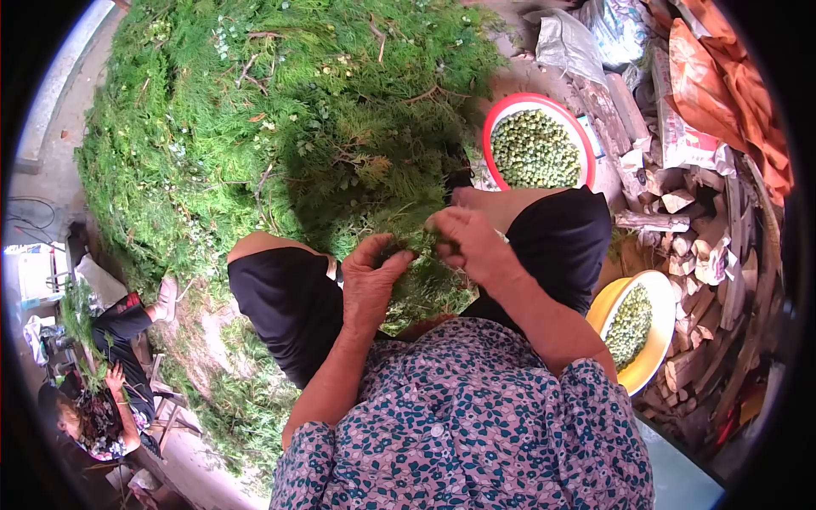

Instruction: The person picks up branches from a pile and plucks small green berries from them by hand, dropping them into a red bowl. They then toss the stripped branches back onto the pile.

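My left hand (372, 276) is closed around a green conifer sprig (419, 274), whose feathery leaves hang between my knees. Just right of it, my right hand (476, 244) has its fingers curled in at the sprig's edge. Anything small between those fingertips is hidden. Beyond both hands rises a large heap of cut conifer branches (212, 127), dotted with small pale cones. A red-rimmed basin (488, 140) full of small round green cones stands beyond my right knee. Closer on the right is a yellow basin (662, 327) with more green cones.
Stacked firewood (684, 255) lines the right side, below an orange tarp (722, 85) and a grey sack (571, 42). At the far left another person (110, 382) sits with a conifer branch (78, 314) near them. Loose greenery (246, 416) covers the floor between us.
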Motion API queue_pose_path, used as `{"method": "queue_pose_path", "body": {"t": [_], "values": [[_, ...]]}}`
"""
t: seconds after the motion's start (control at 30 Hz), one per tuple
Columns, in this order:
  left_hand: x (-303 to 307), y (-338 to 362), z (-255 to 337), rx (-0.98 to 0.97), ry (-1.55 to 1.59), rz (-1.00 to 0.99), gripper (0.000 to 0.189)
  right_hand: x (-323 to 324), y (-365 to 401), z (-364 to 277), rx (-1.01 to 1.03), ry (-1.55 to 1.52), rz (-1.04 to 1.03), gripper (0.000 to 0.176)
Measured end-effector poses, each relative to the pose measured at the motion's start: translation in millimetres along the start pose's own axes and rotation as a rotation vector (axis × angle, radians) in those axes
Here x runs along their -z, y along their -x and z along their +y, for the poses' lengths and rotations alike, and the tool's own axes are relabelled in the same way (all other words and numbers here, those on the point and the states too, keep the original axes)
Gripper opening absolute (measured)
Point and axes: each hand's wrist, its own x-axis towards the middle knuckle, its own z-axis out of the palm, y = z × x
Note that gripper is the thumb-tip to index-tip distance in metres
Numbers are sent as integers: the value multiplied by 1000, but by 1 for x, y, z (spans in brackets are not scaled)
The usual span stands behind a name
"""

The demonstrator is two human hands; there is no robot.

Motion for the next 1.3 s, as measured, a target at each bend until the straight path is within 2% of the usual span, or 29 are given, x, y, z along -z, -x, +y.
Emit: {"method": "queue_pose_path", "body": {"t": [0.03, 0.13, 0.17, 0.2, 0.27, 0.33, 0.4, 0.47, 0.5, 0.53, 0.6, 0.67, 0.8, 0.83, 0.9, 0.93, 0.97, 1.03, 1.07, 1.1, 1.13, 1.17, 1.23, 1.3], "values": [[0, -2, 0, 20, -4, 4, 21, 6, -3, -3, -70, -251, 23, 15], [-4, -2, 7, -16, 38, -46, 19, 15, -1, -12, 7, -306, 55, 16], [-5, -2, 9, -17, 38, -47, 19, 19, -3, -21, -13, -384, 200, 15], [-5, -3, 11, -3, 85, -11, 16, 27, -5, -30, -11, -383, 199, 15], [3, -6, 11, 12, 128, 27, 14, 52, -9, -46, 99, -620, 398, 12], [18, -11, 4, 1, 245, 28, 17, 112, -37, -40, 196, -720, 471, 14], [21, -11, 13, 57, 333, 60, 15, 158, -54, -45, 248, -728, 698, 17], [25, -14, 19, 111, 571, 101, 13, 199, -60, -48, 324, -557, 791, 28], [24, -15, 24, 143, 611, 128, 14, 215, -54, -49, 325, -562, 785, 28], [26, -16, 26, 138, 606, 130, 14, 230, -48, -49, 412, -350, 741, 39], [32, -18, 28, 128, 795, -62, 20, 246, -39, -54, 493, -141, 689, 52], [35, -20, 29, 114, 887, -98, 22, 255, -26, -68, 255, 1082, 1161, 64], [43, -26, 30, 60, 1105, -222, 29, 334, -45, -55, 204, 1254, 1174, 51], [44, -29, 29, 48, 1102, -215, 27, 369, -66, -39, 314, 1010, 1043, 42], [44, -31, 31, 37, 1153, -225, 27, 255, -41, -68, 472, 373, 781, 24], [43, -32, 32, 26, 1204, -236, 28, 207, -36, -80, 510, -383, 652, 24], [43, -33, 33, 7, 1211, -264, 28, 174, -31, -81, 504, -203, 545, 24], [44, -34, 34, 9, 1210, -271, 29, 103, -21, -80, 388, 46, 475, 25], [44, -35, 34, 10, 1212, -281, 29, 77, -13, -79, 340, 205, 320, 22], [44, -35, 34, 11, 1212, -281, 29, 49, -4, -74, 311, 152, 139, 14], [43, -35, 34, 16, 1210, -280, 30, 35, -7, -61, 278, 243, 30, 13], [43, -35, 35, 20, 1209, -279, 30, 14, -6, -54, 458, 341, -93, 22], [41, -33, 35, 24, 1220, -281, 30, -20, 1, -39, 680, 621, -67, 26], [40, -31, 36, 32, 1232, -282, 31, -31, -2, -21, 681, 615, -81, 27]]}}
